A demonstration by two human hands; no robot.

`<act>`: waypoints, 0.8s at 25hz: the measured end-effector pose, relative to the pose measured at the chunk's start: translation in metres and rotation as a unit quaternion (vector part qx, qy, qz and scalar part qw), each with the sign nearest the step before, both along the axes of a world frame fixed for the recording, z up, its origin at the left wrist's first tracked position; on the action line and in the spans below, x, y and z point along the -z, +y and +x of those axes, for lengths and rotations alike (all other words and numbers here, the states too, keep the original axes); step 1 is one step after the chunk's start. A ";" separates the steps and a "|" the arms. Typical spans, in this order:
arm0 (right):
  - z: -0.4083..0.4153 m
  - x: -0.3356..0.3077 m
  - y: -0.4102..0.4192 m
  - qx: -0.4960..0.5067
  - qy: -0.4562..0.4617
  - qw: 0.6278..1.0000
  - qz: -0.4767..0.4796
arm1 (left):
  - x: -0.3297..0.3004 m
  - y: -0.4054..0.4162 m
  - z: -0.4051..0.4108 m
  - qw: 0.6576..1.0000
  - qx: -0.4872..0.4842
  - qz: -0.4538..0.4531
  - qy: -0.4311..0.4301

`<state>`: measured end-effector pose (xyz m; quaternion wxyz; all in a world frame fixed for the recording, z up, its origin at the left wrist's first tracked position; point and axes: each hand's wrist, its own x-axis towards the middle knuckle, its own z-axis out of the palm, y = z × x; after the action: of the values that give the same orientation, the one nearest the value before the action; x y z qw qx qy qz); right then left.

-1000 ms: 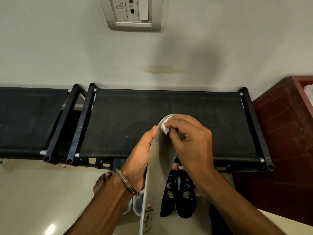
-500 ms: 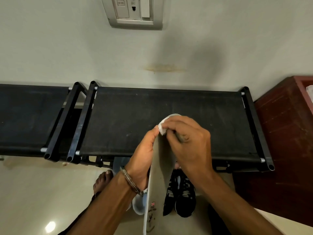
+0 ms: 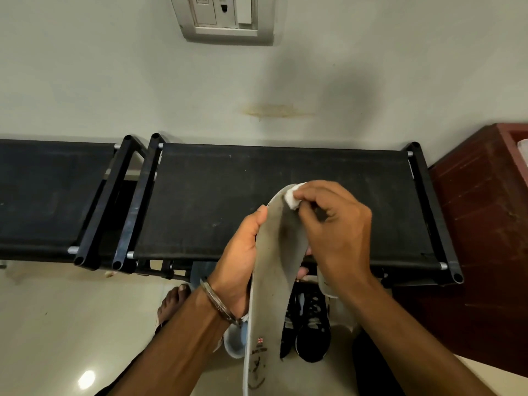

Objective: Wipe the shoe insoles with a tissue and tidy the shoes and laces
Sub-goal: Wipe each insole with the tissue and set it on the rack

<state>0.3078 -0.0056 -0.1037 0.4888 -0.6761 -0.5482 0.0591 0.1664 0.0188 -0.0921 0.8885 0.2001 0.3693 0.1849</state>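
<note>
A long grey insole stands on end in front of me, its toe end up and a small printed logo near its lower end. My left hand grips it from the left side, thumb along its edge. My right hand pinches a small wad of white tissue and presses it against the insole's top tip. Below, on the floor, stand black shoes with grey laces, partly hidden by the insole. A pale shoe shows to their left.
A black fabric shoe rack stands against the wall, a second one to its left. A dark red wooden cabinet fills the right. A bare foot rests on the glossy floor. A switch plate is on the wall above.
My right hand has slid the tissue slightly up to the insole's top tip. My left hand still holds the insole in the same place.
</note>
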 end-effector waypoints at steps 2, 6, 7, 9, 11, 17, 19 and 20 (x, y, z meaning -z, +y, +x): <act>-0.002 0.000 -0.002 0.011 0.016 1.000 -0.008 | 0.000 0.000 0.000 1.000 -0.011 0.000 -0.001; -0.027 0.000 -0.011 -0.061 -0.045 0.997 -0.006 | -0.002 0.003 -0.002 0.997 -0.045 -0.046 -0.046; -0.017 0.002 -0.006 -0.039 -0.037 0.999 -0.002 | 0.000 0.003 -0.003 0.998 -0.033 -0.033 -0.034; -0.005 0.002 -0.002 -0.002 -0.018 1.000 -0.004 | 0.003 0.004 -0.003 1.000 -0.022 -0.012 -0.006; -0.021 0.001 -0.009 -0.040 -0.023 0.999 -0.018 | 0.001 0.004 -0.003 0.998 -0.038 -0.039 -0.027; 0.002 0.000 -0.003 0.001 0.009 1.000 -0.018 | 0.004 0.004 -0.003 0.999 -0.029 -0.015 -0.026; -0.008 -0.001 -0.007 -0.027 -0.010 0.999 -0.029 | 0.001 0.003 -0.002 0.998 -0.043 -0.021 -0.038; -0.016 0.000 -0.010 -0.050 -0.036 0.998 -0.032 | 0.000 0.004 -0.003 0.997 -0.049 -0.024 -0.046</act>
<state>0.2918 -0.0155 -0.1033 0.4434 -0.6648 -0.5963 0.0761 0.1638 0.0229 -0.0917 0.8987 0.1518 0.3420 0.2287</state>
